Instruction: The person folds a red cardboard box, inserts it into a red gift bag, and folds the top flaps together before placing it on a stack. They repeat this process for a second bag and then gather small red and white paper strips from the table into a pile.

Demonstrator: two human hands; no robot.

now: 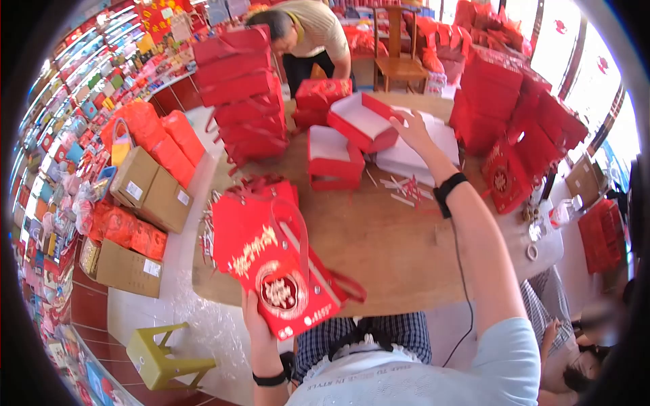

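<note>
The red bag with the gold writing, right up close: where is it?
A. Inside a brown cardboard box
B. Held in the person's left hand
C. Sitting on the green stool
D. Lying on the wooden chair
B: the left hand grips the red bag at its lower edge, holding it above the near side of the table, while the right hand is stretched out at the open red box.

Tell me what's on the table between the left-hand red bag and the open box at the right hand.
Head view: another open red box, white inside, sits there; the rest is bare wooden table.
</note>
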